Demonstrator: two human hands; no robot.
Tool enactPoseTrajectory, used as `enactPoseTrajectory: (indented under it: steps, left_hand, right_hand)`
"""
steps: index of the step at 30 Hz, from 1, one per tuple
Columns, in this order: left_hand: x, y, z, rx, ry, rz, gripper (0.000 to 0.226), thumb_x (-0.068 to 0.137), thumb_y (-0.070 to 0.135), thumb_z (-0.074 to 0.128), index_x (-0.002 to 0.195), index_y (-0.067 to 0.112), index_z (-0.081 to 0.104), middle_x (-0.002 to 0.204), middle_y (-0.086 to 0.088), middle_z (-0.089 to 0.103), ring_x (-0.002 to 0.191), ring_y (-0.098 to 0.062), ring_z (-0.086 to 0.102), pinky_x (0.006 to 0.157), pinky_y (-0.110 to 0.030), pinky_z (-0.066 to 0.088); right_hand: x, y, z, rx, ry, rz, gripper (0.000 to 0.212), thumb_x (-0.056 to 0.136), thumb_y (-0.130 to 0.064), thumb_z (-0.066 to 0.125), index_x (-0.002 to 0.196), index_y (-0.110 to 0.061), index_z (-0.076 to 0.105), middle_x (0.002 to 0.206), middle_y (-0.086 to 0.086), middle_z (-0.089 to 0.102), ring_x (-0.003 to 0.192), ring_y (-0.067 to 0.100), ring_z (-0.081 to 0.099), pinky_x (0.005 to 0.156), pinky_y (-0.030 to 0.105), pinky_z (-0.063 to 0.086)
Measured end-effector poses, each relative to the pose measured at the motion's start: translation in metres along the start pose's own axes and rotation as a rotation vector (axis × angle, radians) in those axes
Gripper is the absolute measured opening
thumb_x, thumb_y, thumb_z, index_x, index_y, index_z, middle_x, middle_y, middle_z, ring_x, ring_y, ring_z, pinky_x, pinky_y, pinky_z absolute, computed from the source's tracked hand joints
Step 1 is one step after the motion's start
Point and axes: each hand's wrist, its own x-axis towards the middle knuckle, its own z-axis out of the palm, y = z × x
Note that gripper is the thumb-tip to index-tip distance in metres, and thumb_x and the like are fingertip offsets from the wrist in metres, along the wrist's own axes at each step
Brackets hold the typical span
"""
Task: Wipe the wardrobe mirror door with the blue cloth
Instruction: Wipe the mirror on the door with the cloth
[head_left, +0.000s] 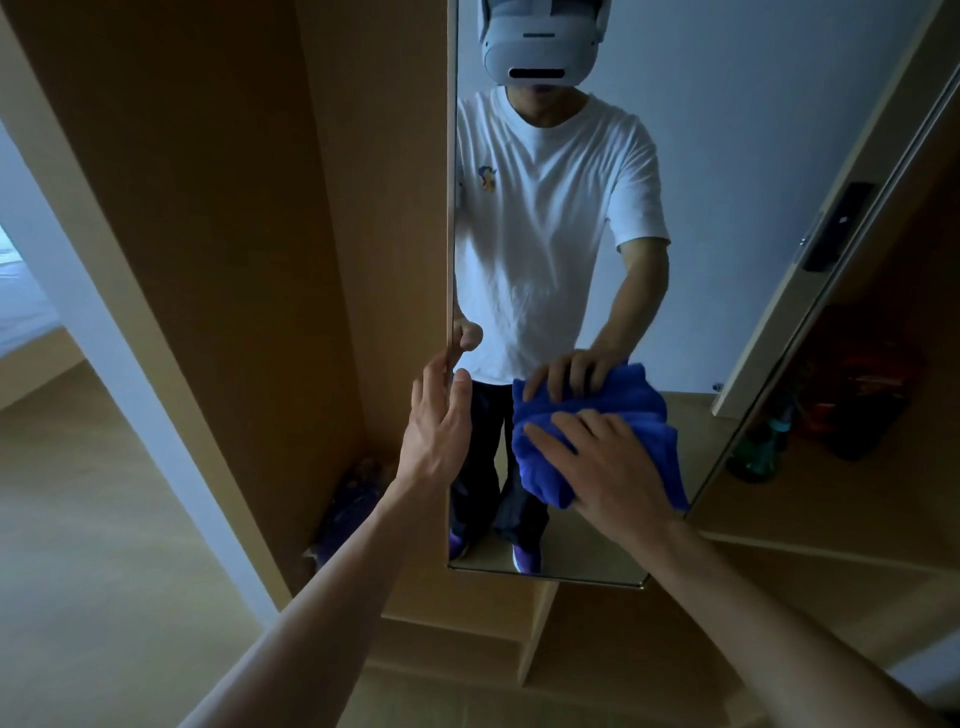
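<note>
Forearms reach forward from the near edge toward the glass, the left one on the left and the right one on the right. Left hand (439, 421) sits at the left edge of the wardrobe mirror door (727, 156). Its fingers run up along that edge and its thumb lies on the glass side, so it appears to pinch the edge and steady the door. Right hand (605, 467) lies just right of it and slightly lower, fingers straight and spread, palm pressing the blue cloth (543, 467) flat against the mirror.

The cloth is bunched under that palm, with folds spilling out left of the fingers and down toward the right edge of the glass. It sits in the lower part of the door, nearer the right edge than the left.

The door's long axis runs vertically, and nearly all of the bare glass lies above the cloth. A narrower strip lies to its left, toward the left hand. Judging by that, the wiping belongs to the right hand, and the stroke would likely travel upward or leftward along the pane. Farther off, the mirror shows the person's white shirt and a pale wall.
</note>
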Motion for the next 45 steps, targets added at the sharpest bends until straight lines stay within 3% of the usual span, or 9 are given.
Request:
enactPoseTrajectory:
  steps: [5,10,14,21,27,31,36,40,45]
  left_hand:
    - [0.000,-0.004,0.004,0.004,0.008,-0.005,0.046,0.109,0.044,0.033,0.154,0.038,0.030,0.152,0.001,0.041,0.133,-0.014,0.042,0.097,-0.036,0.034]
    - [-0.003,-0.009,0.007,-0.005,0.020,0.045,0.045,0.108,0.041,0.040,0.152,0.041,0.030,0.149,0.009,0.042,0.126,-0.005,0.037,0.099,-0.037,0.033]
    - [-0.001,-0.011,0.011,0.007,0.031,0.032,0.047,0.106,0.044,0.042,0.151,0.044,0.026,0.133,0.018,0.034,0.124,-0.003,0.033,0.099,-0.041,0.039]
    - [-0.001,-0.014,0.018,0.034,0.081,0.025,0.057,0.100,0.052,0.044,0.152,0.039,0.025,0.153,-0.002,0.036,0.118,-0.006,0.035,0.090,-0.040,0.038]
    - [-0.002,-0.018,0.023,0.078,0.108,0.032,0.060,0.104,0.046,0.048,0.156,0.033,0.023,0.156,-0.006,0.034,0.121,-0.008,0.037,0.087,-0.039,0.039]
    - [-0.002,-0.020,0.025,0.087,0.113,0.033,0.061,0.103,0.046,0.049,0.157,0.032,0.023,0.154,-0.008,0.036,0.131,-0.023,0.046,0.086,-0.039,0.041]
    - [-0.003,-0.020,0.027,0.098,0.122,0.041,0.064,0.098,0.054,0.047,0.155,0.034,0.024,0.151,-0.002,0.040,0.117,-0.005,0.036,0.084,-0.037,0.039]
    - [-0.004,-0.019,0.032,0.119,0.128,0.019,0.070,0.093,0.061,0.044,0.154,0.035,0.022,0.152,-0.005,0.036,0.116,-0.010,0.037,0.078,-0.036,0.041]
    - [-0.007,-0.021,0.035,0.114,0.124,-0.003,0.080,0.088,0.063,0.045,0.157,0.033,0.017,0.155,-0.007,0.031,0.134,-0.020,0.041,0.086,-0.037,0.040]
  right_hand:
    - [-0.003,0.003,0.001,0.034,-0.020,-0.024,0.066,0.074,-0.016,0.081,0.135,-0.019,0.057,0.122,0.009,0.062,0.099,0.029,0.059,0.083,0.042,0.051]
    - [0.016,0.023,-0.033,0.100,0.089,0.045,0.064,0.074,-0.008,0.078,0.134,-0.014,0.059,0.114,0.010,0.061,0.093,0.028,0.054,0.076,0.040,0.045]
    - [0.033,0.045,-0.074,0.099,0.193,0.093,0.057,0.076,-0.006,0.071,0.132,-0.011,0.061,0.110,0.012,0.061,0.091,0.032,0.054,0.073,0.045,0.045]
    - [0.059,0.080,-0.129,-0.002,0.321,0.152,0.052,0.085,-0.012,0.046,0.135,-0.014,0.059,0.108,0.012,0.059,0.089,0.033,0.050,0.073,0.046,0.040]
    - [0.051,0.075,-0.110,-0.093,0.405,0.120,0.049,0.086,-0.016,0.064,0.134,-0.019,0.058,0.116,0.007,0.059,0.096,0.030,0.049,0.079,0.042,0.036]
    - [0.036,0.068,-0.081,-0.040,0.385,0.110,0.051,0.086,-0.019,0.066,0.136,-0.021,0.056,0.120,0.005,0.057,0.097,0.029,0.049,0.081,0.042,0.038]
    - [0.001,0.052,-0.038,0.010,0.209,0.083,0.062,0.078,-0.021,0.074,0.138,-0.019,0.056,0.123,0.008,0.057,0.100,0.029,0.050,0.085,0.042,0.037]
    - [-0.021,0.036,-0.012,0.034,0.061,0.076,0.067,0.075,-0.020,0.082,0.138,-0.020,0.057,0.123,0.008,0.061,0.104,0.029,0.056,0.088,0.044,0.047]
    - [-0.023,0.041,-0.016,0.102,0.085,0.109,0.057,0.080,-0.012,0.074,0.135,-0.020,0.059,0.121,0.008,0.061,0.098,0.029,0.057,0.081,0.043,0.050]
